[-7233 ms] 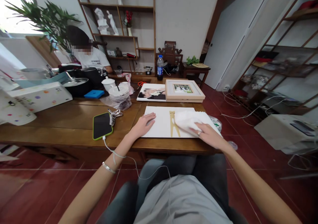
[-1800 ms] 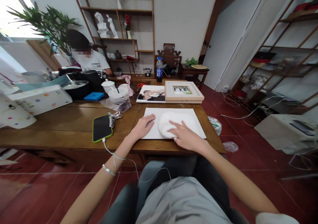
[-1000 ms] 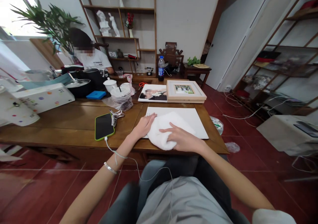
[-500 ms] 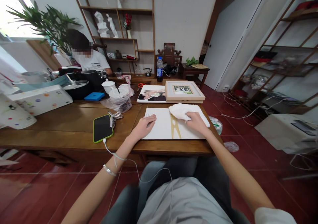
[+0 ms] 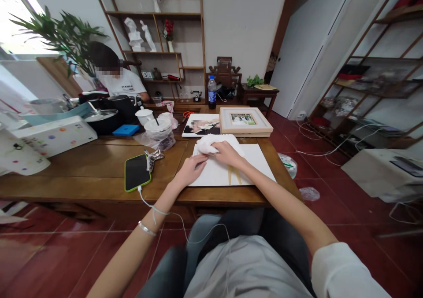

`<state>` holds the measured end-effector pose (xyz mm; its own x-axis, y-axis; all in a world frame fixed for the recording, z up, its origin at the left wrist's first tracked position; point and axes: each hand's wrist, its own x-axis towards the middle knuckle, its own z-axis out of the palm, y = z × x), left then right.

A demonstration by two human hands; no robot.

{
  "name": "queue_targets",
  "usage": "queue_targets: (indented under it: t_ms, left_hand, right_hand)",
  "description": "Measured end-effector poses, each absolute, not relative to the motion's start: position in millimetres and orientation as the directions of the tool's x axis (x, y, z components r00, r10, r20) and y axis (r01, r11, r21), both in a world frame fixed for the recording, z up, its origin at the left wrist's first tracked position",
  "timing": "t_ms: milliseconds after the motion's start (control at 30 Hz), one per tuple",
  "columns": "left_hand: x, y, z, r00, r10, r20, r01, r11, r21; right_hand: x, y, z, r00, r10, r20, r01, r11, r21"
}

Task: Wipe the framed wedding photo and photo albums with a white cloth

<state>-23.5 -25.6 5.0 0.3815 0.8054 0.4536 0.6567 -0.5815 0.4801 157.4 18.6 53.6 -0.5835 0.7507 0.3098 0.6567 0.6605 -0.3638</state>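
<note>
A white board (image 5: 254,166) lies flat at the near edge of the wooden table (image 5: 82,174), with a tan two-legged mark (image 5: 234,174) on it. My left hand (image 5: 190,169) rests flat on the board's left edge, fingers stretched out. My right hand (image 5: 227,152) presses a white cloth (image 5: 207,143) onto the board's far left corner, fingers curled over it. The two hands almost touch.
A green-cased phone (image 5: 136,172) on a white cable lies left of the board beside a metal clip (image 5: 151,156). Behind the board are a framed picture (image 5: 244,121) and a photo print (image 5: 202,125). A lidded cup in a bag (image 5: 157,131), boxes and pots fill the left. Another person (image 5: 115,75) sits opposite.
My right hand has swept the cloth from the board's far right corner over to its far left corner, close to my left hand. My left hand has stayed in place.
</note>
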Motion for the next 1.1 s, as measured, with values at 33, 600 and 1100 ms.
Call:
queue_targets:
  t_ms: [33,600,1100]
  left_hand:
    - [-24,-25,4,0.382,0.805,0.454,0.652,-0.583,0.484]
    - [-22,-26,3,0.356,0.817,0.452,0.636,-0.567,0.524]
    - [-22,-27,4,0.359,0.822,0.443,0.644,-0.561,0.52]
  right_hand:
    - [165,18,54,-0.566,0.761,0.318,0.67,0.649,-0.36]
    - [289,-34,54,-0.37,0.891,0.265,0.899,0.415,-0.141]
    - [279,-61,69,-0.471,0.858,0.207,0.831,0.51,-0.223]
